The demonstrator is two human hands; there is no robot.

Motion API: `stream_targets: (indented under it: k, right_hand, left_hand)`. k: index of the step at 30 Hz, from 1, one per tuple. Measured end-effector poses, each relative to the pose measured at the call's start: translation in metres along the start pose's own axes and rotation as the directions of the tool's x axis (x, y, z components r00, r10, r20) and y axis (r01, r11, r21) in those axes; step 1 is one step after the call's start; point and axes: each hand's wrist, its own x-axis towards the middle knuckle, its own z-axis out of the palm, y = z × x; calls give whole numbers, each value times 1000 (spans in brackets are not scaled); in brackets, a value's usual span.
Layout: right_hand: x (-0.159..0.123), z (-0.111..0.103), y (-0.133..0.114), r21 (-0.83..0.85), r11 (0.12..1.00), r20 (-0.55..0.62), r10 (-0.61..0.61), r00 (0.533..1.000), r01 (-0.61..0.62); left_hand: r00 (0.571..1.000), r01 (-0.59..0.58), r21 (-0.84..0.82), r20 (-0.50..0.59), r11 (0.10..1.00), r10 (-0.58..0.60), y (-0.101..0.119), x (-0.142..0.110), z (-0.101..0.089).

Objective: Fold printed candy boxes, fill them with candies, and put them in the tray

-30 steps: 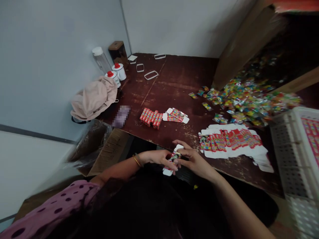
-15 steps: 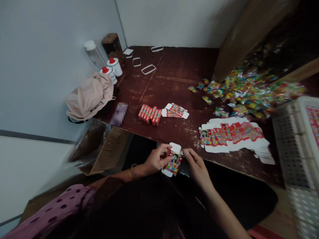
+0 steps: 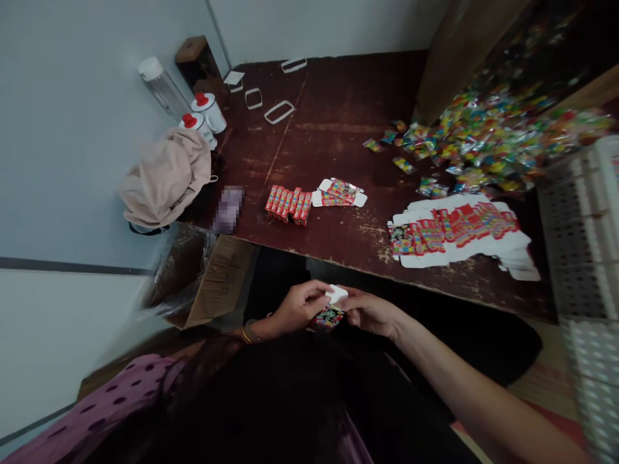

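Note:
Just off the table's front edge I hold a small printed candy box [image 3: 329, 316] with a white end flap at its top. My left hand [image 3: 300, 305] is closed on the box's left side, fingertips by the flap. From the right, my right hand [image 3: 371, 311] grips the same box, thumb near the flap's base. The lower end is hidden below. On the table stands a row of red folded boxes [image 3: 289, 205]. Beside it lie a few flat unfolded boxes [image 3: 340, 193]. A fanned stack of flat boxes [image 3: 457, 231] spreads to the right.
A heap of wrapped candies [image 3: 483, 138] covers the table's back right. A white plastic basket [image 3: 570, 225] stands at the right edge. Lidded mugs [image 3: 211, 113], a clear bottle [image 3: 164, 87] and a beige cloth bag [image 3: 167, 177] stand left. An open carton [image 3: 220, 277] sits below the table's left edge.
My right hand has moved in from the box's top right corner to grip its side. The box now tilts, so less of its front shows. My view has shifted slightly down.

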Motion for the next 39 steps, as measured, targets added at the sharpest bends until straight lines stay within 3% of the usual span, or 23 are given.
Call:
stream_targets:
  k: [3, 6, 10, 14, 17, 21, 23, 25, 27, 28, 29, 31, 32, 35, 37, 38, 39]
  right_hand:
    - [6, 6, -3, -180, 982, -5, -63, 998, 61]
    - [10, 11, -7, -287, 946, -43, -168, 985, 149]
    - [10, 15, -8, -333, 929, -73, -199, 977, 165]
    - [9, 15, -8, -495, 837, -57, -299, 953, 233]
    - [5, 12, -8, -642, 687, 20, -430, 903, 341]
    - [-2, 6, 3, -810, 344, 224, -566, 793, 475]
    - [-2, 6, 15, -839, 238, 250, -629, 736, 489]
    - [1, 10, 29, -823, 295, 158, -701, 695, 486]
    - [6, 18, 37, -727, 459, 16, -733, 680, 511]
    - [7, 20, 37, -638, 542, -11, -716, 698, 547]
    - [9, 21, 34, -576, 613, 11, -656, 754, 541]
    - [10, 16, 15, -583, 647, 28, -588, 808, 492]
    - [10, 11, 0, -630, 622, 29, -580, 814, 465]
    - [11, -15, -67, -833, 389, 68, -634, 770, 394]
    - [13, -40, -122, -974, 121, 47, -723, 690, 194]
    - [13, -55, -148, -1000, -11, 8, -795, 607, -1]
    - [14, -69, -172, -963, -86, -55, -867, 495, -257]
  left_hand:
    - [987, 159, -227, 10, 961, -161, -9, 5, 2]
    - [932, 352, -441, 84, 825, -353, -22, 13, 3]
    - [905, 425, -537, 227, 729, -360, -32, 17, 2]
    - [881, 472, -567, 334, 675, -336, -34, 13, -3]
    - [873, 476, -578, 402, 663, -277, -33, 8, -8]
    - [885, 455, -495, 341, 740, -317, -31, 2, -10]
    - [892, 441, -460, 322, 771, -318, -29, 1, -8]
    - [931, 357, -478, 254, 802, -263, -25, 2, -6]
    - [982, 187, -541, 80, 820, -171, -18, 8, -6]
    - [992, 84, -566, -31, 820, -123, -14, 12, -9]
    - [988, -2, -562, -128, 827, -84, -11, 18, -14]
    - [980, -81, -481, -200, 873, -20, -3, 31, -27]
    - [988, -73, -406, -154, 911, 11, 2, 38, -34]
    - [982, -45, -138, 176, 989, 69, 15, 58, -48]
    - [939, -28, -78, 341, 997, 53, 22, 71, -45]
    - [930, -5, -109, 365, 994, 45, 24, 77, -41]
    - [932, 21, -171, 361, 985, 42, 25, 84, -35]
